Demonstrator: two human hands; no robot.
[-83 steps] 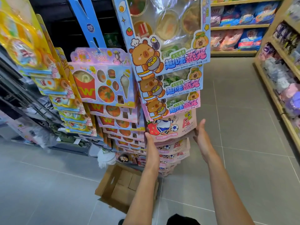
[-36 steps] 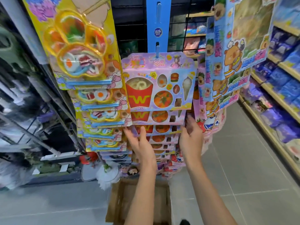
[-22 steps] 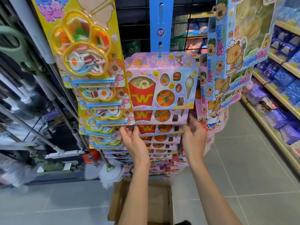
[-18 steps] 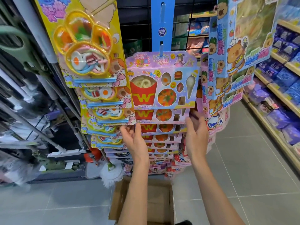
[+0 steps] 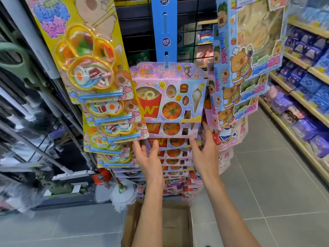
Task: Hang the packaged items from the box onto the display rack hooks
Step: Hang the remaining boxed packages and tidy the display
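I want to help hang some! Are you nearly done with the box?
Nearly, it seems. Done: the rack's columns are full, like the fries packs on the blue strip. In hand: nothing; the left hand and right hand, both open, straighten that middle stack. Left: the cardboard box looks empty where visible, though arms hide part.

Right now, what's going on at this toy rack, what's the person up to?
A person is stocking a shop display. Both hands are raised to the middle column of pink fast-food toy packs, which hang in an overlapping stack from a blue hanging strip. The left hand is spread open against the lower packs; the right hand is on the stack's right edge. Neither hand clearly grips a pack. A cardboard box sits open on the floor below; what I can see of its inside looks empty.
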